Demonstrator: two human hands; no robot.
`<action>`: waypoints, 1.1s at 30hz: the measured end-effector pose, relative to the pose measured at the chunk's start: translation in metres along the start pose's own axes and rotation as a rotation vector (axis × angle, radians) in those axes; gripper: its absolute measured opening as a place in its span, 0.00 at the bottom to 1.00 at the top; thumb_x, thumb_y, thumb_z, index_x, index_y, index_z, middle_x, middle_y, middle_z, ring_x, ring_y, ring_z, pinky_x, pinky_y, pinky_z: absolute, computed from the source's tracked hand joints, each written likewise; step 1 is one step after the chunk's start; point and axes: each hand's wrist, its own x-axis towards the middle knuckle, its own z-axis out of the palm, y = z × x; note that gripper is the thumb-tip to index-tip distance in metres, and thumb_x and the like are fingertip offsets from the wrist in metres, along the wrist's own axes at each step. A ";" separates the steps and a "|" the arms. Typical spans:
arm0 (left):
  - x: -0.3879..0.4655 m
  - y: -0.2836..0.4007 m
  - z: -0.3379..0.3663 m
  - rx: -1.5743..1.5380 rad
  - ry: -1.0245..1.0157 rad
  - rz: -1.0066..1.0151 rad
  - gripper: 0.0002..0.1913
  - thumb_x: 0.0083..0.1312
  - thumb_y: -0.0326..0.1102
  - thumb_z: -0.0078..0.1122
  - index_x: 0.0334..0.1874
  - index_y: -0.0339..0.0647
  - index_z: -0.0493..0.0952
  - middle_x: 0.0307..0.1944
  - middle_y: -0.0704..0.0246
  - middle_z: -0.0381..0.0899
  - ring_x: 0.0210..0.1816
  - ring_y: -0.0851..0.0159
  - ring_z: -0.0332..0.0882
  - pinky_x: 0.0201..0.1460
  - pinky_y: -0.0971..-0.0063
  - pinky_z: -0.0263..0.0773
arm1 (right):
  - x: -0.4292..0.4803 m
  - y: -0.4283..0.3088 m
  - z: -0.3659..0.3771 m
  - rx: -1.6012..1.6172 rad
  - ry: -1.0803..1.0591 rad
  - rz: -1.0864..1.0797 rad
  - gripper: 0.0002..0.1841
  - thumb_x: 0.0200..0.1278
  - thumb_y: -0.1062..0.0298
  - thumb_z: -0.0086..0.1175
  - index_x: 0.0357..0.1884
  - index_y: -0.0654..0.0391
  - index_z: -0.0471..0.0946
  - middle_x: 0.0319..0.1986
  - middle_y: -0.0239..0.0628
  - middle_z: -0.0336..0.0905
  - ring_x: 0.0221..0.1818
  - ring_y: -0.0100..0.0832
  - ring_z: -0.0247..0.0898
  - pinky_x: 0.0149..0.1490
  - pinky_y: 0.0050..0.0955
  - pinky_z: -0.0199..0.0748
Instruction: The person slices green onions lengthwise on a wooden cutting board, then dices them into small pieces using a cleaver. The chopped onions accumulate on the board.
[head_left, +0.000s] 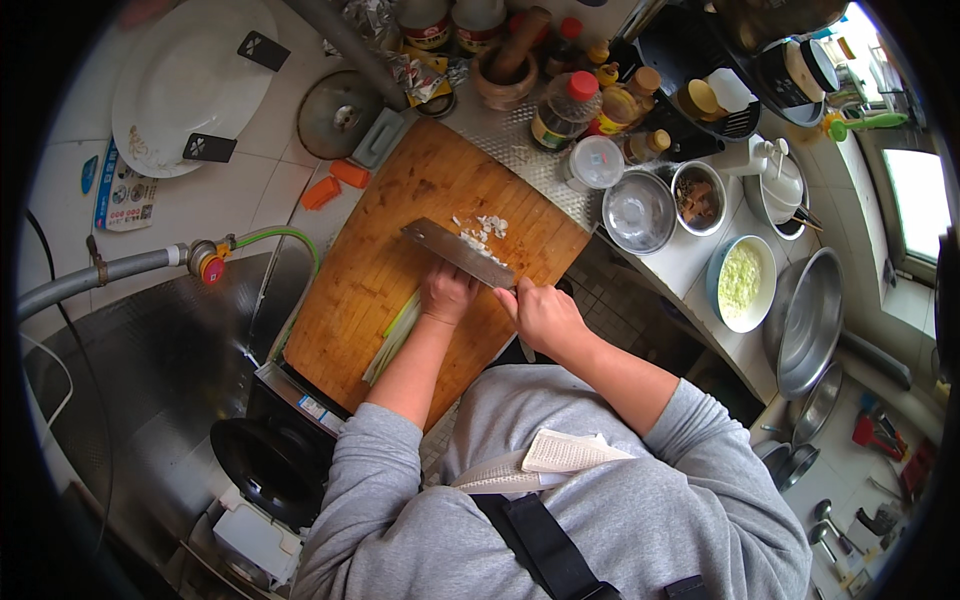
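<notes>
My right hand (547, 313) grips the handle of a cleaver (461, 253), whose broad blade points to the upper left over a wooden cutting board (397, 195). My left hand (448, 291) lies against the near side of the blade, with its fingertips hidden behind it. Under that hand and forearm, pale green-white stalks (394, 334), which look like scallion or leek, lie lengthwise on the board; the hand seems to press their upper ends. Small chopped white pieces (484, 236) are scattered just beyond the blade.
Bottles (564, 112) and a wooden mortar (504, 79) with a pestle stand behind the board. On the right counter are a metal bowl (639, 212), a bowl of chopped pale green vegetable (740, 285) and a large steel pan (804, 322). Orange blocks (321, 193) and a gas hose (97, 274) are at left.
</notes>
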 end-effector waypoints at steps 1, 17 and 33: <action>0.000 0.000 0.000 0.001 0.008 0.004 0.17 0.62 0.37 0.74 0.52 0.41 0.85 0.50 0.55 0.85 0.51 0.42 0.85 0.53 0.51 0.84 | -0.001 -0.001 -0.001 0.001 -0.001 0.001 0.33 0.84 0.39 0.48 0.35 0.63 0.80 0.24 0.59 0.85 0.30 0.61 0.86 0.39 0.54 0.85; -0.011 -0.006 0.008 -0.003 0.018 -0.012 0.17 0.64 0.39 0.73 0.53 0.41 0.84 0.52 0.52 0.84 0.51 0.38 0.84 0.54 0.50 0.84 | 0.003 -0.008 -0.001 0.005 -0.017 -0.020 0.33 0.84 0.37 0.48 0.36 0.63 0.80 0.25 0.60 0.85 0.32 0.63 0.86 0.40 0.55 0.85; 0.004 0.000 -0.005 0.042 0.003 0.002 0.09 0.70 0.40 0.66 0.42 0.43 0.83 0.40 0.58 0.82 0.40 0.44 0.82 0.43 0.51 0.79 | 0.046 -0.006 0.024 -0.034 -0.031 -0.007 0.36 0.82 0.32 0.46 0.42 0.62 0.81 0.31 0.59 0.88 0.38 0.60 0.88 0.44 0.55 0.86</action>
